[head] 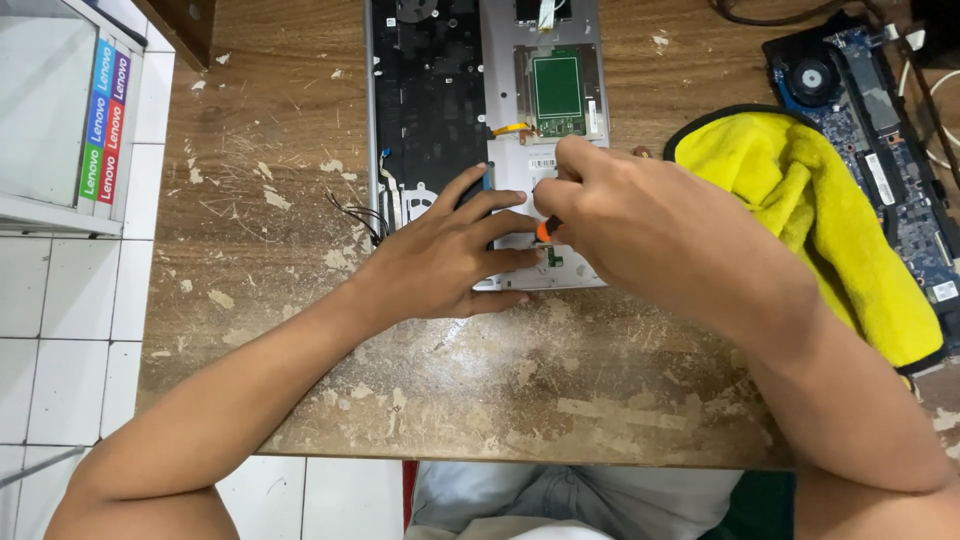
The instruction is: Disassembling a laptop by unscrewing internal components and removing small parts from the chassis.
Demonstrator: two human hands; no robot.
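Centre frame: laptop shell (440, 100) lies stripped, board (880, 150) removed upper right. Right hand (640, 215) clamps screwdriver (543, 231); left hand (450, 255) lies flat, fingers apart, on shell.

Bright, even light, soft shadows (edges slightly bowed), sharp focus.

A worn wooden tabletop (300, 200), its brown finish scratched and flaking to pale patches, carries an opened laptop chassis (520, 170) of matt silver casing with a black matt inner panel and a glossy green circuit board (557, 88). Beside it lies a fuzzy yellow cloth (830, 220), soft and napped. A blue circuit board (880, 130) looks hard and slightly shiny. Glossy white tiles (70, 300) cover the floor.
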